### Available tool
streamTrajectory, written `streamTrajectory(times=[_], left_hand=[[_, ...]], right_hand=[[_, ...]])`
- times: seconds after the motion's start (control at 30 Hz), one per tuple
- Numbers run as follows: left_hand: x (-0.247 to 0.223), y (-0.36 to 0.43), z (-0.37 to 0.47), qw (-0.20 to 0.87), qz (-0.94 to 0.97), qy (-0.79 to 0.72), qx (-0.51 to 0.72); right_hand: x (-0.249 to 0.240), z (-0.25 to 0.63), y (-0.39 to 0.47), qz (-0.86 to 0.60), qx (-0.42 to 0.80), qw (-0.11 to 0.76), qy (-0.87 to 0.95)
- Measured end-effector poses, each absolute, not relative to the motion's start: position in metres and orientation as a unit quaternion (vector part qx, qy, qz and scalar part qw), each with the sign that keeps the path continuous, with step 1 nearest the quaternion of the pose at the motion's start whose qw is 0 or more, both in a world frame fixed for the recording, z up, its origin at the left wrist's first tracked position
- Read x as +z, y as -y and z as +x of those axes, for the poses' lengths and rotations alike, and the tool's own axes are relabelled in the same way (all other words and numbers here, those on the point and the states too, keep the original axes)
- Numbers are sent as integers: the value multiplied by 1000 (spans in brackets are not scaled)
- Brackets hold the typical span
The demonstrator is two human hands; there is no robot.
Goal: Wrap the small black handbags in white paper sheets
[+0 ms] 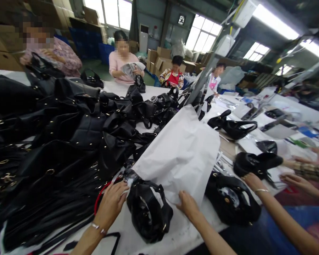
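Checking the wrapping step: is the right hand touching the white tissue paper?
Touching. The head view shows the right hand with its fingers pressed on the lower edge of the white tissue paper.

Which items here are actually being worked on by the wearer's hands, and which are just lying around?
In hand:
left hand on the small glossy black handbag
right hand on the large white tissue paper sheet

Lying about:
heap of black studded bags
black handbag under a co-worker's hand
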State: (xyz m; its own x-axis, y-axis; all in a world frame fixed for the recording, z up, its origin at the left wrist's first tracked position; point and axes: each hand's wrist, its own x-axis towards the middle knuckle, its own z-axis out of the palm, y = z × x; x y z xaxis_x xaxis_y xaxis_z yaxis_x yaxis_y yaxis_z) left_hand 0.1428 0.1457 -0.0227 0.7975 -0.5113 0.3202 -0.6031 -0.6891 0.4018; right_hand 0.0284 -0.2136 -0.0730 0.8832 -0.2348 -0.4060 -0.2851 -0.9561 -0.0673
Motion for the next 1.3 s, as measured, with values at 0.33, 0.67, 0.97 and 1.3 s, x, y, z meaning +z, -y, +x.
streamTrajectory(times=[0.33,0.67,0.97,1.3], left_hand=[[44,-137,131,255,888,325,200],[125,-44,51,369,818,421,130],[61,69,38,378,795,281,-383],[14,132,30,502,760,53,-409]], right_hand=[[-62,46,210,-965,244,73,-65],[-41,47,216,-959,256,119,-17],[9,74,275,-876,285,372,-110],[35,86,281,-762,294,564,-124]])
